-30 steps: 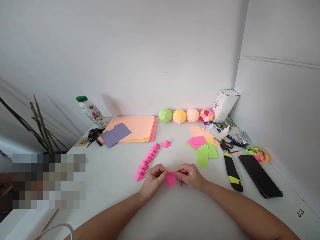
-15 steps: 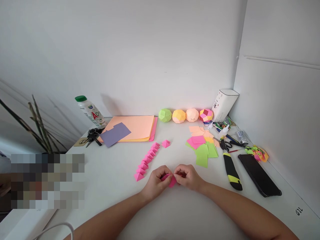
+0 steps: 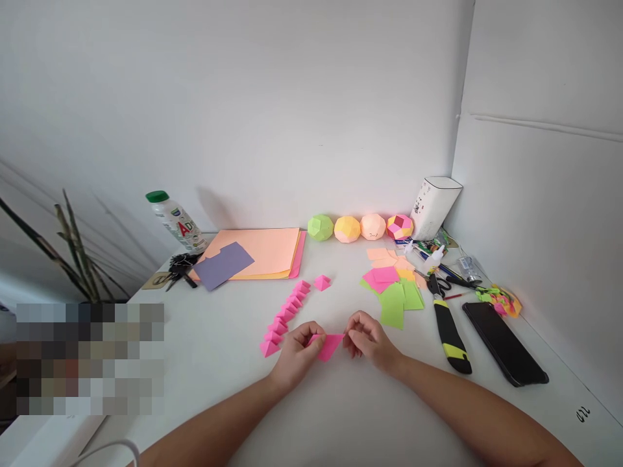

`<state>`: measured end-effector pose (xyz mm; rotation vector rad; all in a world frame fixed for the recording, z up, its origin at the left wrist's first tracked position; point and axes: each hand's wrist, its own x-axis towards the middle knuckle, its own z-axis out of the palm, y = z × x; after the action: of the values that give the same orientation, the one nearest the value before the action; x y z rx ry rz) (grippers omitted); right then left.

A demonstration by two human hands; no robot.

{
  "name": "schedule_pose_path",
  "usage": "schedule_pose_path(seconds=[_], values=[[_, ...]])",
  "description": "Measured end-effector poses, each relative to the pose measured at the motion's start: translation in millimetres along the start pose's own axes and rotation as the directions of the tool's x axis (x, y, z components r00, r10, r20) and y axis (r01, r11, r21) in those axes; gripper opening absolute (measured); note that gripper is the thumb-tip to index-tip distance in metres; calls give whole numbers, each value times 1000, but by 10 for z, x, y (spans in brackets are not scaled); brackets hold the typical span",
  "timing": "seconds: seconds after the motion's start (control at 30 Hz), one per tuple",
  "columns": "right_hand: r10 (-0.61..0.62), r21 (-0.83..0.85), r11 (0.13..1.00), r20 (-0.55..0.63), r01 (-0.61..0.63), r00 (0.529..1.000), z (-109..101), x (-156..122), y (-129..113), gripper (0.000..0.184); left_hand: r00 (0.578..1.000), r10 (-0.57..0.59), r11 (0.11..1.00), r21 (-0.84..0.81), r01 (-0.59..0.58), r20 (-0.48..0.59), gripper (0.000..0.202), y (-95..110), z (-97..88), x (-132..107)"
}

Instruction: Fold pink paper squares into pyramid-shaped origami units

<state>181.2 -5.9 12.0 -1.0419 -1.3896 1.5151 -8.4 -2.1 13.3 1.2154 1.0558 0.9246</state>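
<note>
My left hand and my right hand each pinch one end of a small pink folded paper, held just above the white table. Both hands have their fingers closed on it. To the left of my left hand runs a row of several pink folded paper pyramids, and one more pink pyramid sits apart behind it. A loose pile of green, pink and orange paper squares lies right of and behind my right hand.
Four paper balls line the back wall beside a white box. An orange paper stack with a purple sheet, keys and a bottle stand at back left. Scissors, a utility knife and a phone lie at right.
The hands, pressed close together over the pink paper half a second ago, have drawn apart, and the paper is stretched out between them again.
</note>
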Motion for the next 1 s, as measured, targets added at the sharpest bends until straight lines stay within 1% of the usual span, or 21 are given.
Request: schedule_pose_path(seconds=[0.07,0.17,0.27,0.33,0.43,0.6,0.83,0.9,1.0], values=[[-14,-58,998,55,17,998,8,11,13,6,999,3,1000,26,-4,35,16,11,4,-10],[-46,-170,983,114,66,992,24,19,20,11,995,18,993,116,-29,95,14,47,19,-25],[-63,-243,966,117,90,991,38,11,4,11,990,37,979,192,-63,133,12,75,36,-33],[-56,-258,963,106,82,993,43,1,-8,10,989,49,977,200,-76,136,12,78,38,-34],[-43,-239,969,70,59,997,36,-11,-3,9,992,68,983,163,-86,110,13,63,26,-29],[-44,-168,985,-17,40,999,-4,-7,35,11,996,59,998,17,-61,73,15,23,-2,-7],[-22,-74,997,-44,18,999,-24,5,31,10,999,32,999,-41,-30,41,21,-27,-17,-3],[-15,-53,999,-83,10,996,-31,10,32,10,1000,16,998,-68,-15,23,24,-51,-18,-1],[-16,14,1000,-141,18,990,-47,25,33,12,999,-41,990,-132,43,16,28,-88,-18,5]])
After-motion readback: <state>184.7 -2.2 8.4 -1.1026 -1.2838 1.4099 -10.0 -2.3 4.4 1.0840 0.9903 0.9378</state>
